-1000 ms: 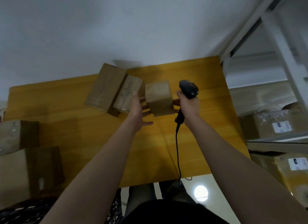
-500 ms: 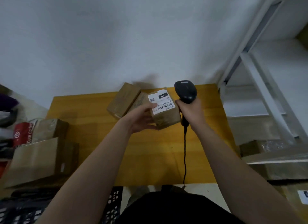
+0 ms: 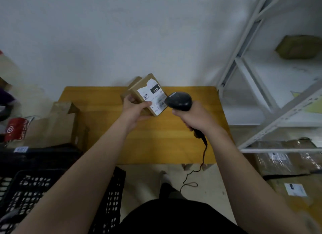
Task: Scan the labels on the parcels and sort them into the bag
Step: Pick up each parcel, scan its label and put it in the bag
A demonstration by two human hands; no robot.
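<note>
1. Down at the near left sits a black perforated plastic crate (image 3: 52, 190), and a thin black cable (image 3: 191, 179) loops on the floor by the person's feet.
2. Up the cable: the right hand (image 3: 195, 118) has all its fingers wrapped tight round the handle of a black handheld barcode scanner (image 3: 179, 101).
3. The scanner's head sits right over the edge of a white printed label (image 3: 152, 98).
4. That label faces up on a small brown cardboard parcel (image 3: 142, 87), tilted and lifted above the far side of the yellow wooden table (image 3: 156, 143).
5. The left hand (image 3: 134, 110) grips the parcel's near corner, thumb on the top face and fingers curled underneath.
6. Just behind, a second brown cardboard parcel (image 3: 135, 80) peeks out.
7. A large brown cardboard box (image 3: 52, 127) is at the left and a white metal shelving rack (image 3: 261, 80) at the right.
</note>
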